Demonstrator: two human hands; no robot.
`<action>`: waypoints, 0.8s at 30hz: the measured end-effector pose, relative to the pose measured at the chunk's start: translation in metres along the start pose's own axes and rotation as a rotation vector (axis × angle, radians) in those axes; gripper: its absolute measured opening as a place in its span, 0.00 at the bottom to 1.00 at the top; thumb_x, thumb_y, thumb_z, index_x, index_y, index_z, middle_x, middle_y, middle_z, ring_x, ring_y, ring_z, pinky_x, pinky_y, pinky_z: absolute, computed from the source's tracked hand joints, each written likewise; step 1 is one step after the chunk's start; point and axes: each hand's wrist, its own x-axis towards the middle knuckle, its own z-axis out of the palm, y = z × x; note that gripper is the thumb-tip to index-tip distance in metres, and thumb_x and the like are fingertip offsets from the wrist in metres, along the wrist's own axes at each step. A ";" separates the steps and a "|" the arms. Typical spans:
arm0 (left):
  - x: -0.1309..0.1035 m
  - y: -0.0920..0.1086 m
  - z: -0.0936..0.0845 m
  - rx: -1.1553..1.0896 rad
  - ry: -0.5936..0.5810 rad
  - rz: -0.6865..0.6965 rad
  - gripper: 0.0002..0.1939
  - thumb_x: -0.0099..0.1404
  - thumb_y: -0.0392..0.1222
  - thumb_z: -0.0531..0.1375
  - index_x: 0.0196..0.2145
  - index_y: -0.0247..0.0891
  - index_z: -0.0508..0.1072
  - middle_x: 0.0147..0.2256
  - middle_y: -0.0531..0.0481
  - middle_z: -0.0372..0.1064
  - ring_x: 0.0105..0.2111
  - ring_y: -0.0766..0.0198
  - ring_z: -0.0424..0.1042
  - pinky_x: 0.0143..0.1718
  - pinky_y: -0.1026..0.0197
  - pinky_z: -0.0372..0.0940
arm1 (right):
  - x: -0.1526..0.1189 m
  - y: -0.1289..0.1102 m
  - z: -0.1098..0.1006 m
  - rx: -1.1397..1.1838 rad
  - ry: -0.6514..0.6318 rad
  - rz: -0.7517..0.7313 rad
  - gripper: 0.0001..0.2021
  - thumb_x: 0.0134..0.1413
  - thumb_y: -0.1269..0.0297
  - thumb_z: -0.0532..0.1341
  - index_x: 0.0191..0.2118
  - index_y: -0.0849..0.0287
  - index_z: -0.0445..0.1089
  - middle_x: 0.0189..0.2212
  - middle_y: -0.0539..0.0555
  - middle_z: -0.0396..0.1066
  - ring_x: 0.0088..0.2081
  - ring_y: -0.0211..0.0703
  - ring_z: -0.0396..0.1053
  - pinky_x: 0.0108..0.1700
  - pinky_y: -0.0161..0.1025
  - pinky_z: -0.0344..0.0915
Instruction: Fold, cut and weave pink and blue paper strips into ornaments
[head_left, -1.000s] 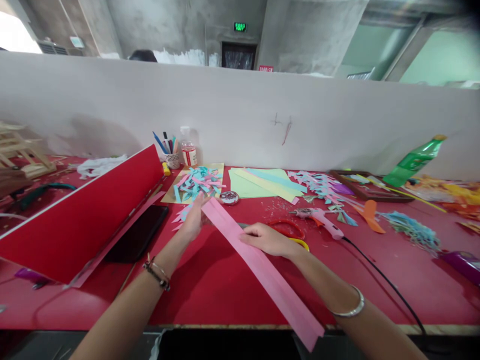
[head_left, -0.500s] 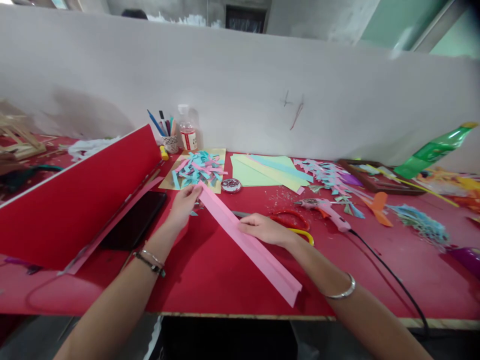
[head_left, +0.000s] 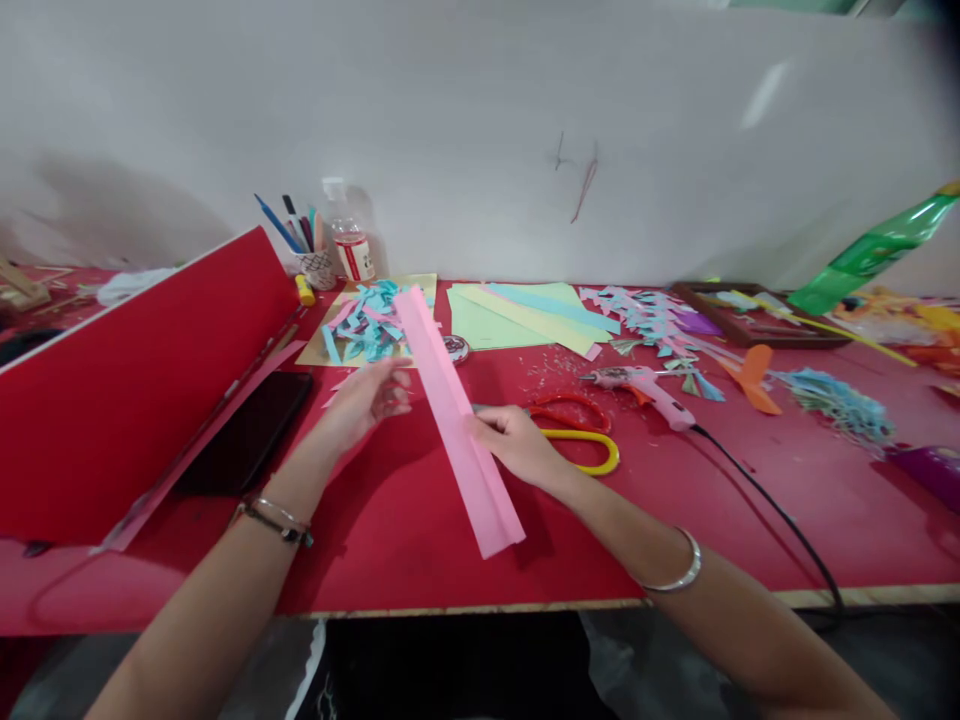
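free: bare table (head_left: 390, 540) nr front edge | blocked: scissors (head_left: 577, 440) R, red board (head_left: 142, 390) L, scraps (head_left: 367, 325) behind

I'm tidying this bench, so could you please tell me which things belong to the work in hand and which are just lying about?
In hand:
- pink paper strip, gripped by the right hand
- left hand, open beside it

Lying about:
- scissors
- glue gun
- cut paper scraps
- green bottle
- pen cup

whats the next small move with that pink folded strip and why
Probably bring the left hand back onto the pink strip. Only the right hand pinches it at mid-length, the far end is lifted over the paper scraps, and the left hand is open beside it, not touching.
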 end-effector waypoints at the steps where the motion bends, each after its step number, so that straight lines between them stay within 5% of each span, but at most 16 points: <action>1: -0.005 -0.003 0.009 0.066 -0.094 -0.011 0.13 0.54 0.48 0.57 0.34 0.36 0.69 0.24 0.54 0.64 0.20 0.72 0.64 0.24 0.66 0.65 | 0.000 0.001 0.000 0.003 0.085 -0.011 0.19 0.52 0.54 0.49 0.17 0.58 0.46 0.16 0.45 0.41 0.20 0.30 0.42 0.21 0.33 0.41; 4: -0.022 -0.014 0.036 0.277 -0.311 -0.019 0.11 0.52 0.45 0.60 0.32 0.37 0.70 0.25 0.53 0.67 0.25 0.67 0.67 0.29 0.63 0.65 | 0.001 0.002 0.001 0.007 0.272 -0.018 0.18 0.52 0.55 0.49 0.17 0.59 0.48 0.17 0.45 0.43 0.20 0.30 0.44 0.21 0.32 0.43; 7: -0.034 -0.024 0.055 0.414 -0.381 -0.034 0.09 0.51 0.44 0.60 0.30 0.36 0.72 0.29 0.50 0.70 0.30 0.63 0.68 0.32 0.63 0.62 | 0.000 0.003 0.001 -0.005 0.381 -0.031 0.18 0.52 0.56 0.49 0.18 0.59 0.48 0.17 0.45 0.44 0.21 0.31 0.45 0.21 0.32 0.44; 15: -0.041 -0.027 0.058 0.453 -0.406 -0.084 0.10 0.53 0.45 0.59 0.26 0.35 0.72 0.25 0.52 0.69 0.25 0.65 0.67 0.27 0.65 0.60 | 0.000 0.002 -0.001 -0.017 0.458 -0.044 0.18 0.54 0.56 0.50 0.18 0.58 0.48 0.16 0.45 0.44 0.21 0.31 0.45 0.22 0.33 0.45; 20: -0.043 -0.020 0.060 0.469 -0.451 -0.067 0.10 0.51 0.46 0.59 0.28 0.36 0.73 0.28 0.50 0.71 0.29 0.61 0.68 0.30 0.62 0.62 | 0.000 0.003 -0.002 0.004 0.454 -0.018 0.18 0.54 0.55 0.48 0.19 0.58 0.49 0.17 0.46 0.47 0.22 0.32 0.46 0.22 0.32 0.47; 24: -0.037 -0.017 0.054 0.324 -0.206 0.079 0.16 0.52 0.50 0.58 0.35 0.37 0.71 0.33 0.49 0.70 0.35 0.59 0.67 0.36 0.60 0.62 | -0.001 -0.001 0.000 0.086 0.177 0.001 0.18 0.52 0.53 0.50 0.19 0.60 0.54 0.17 0.46 0.51 0.21 0.31 0.50 0.22 0.31 0.49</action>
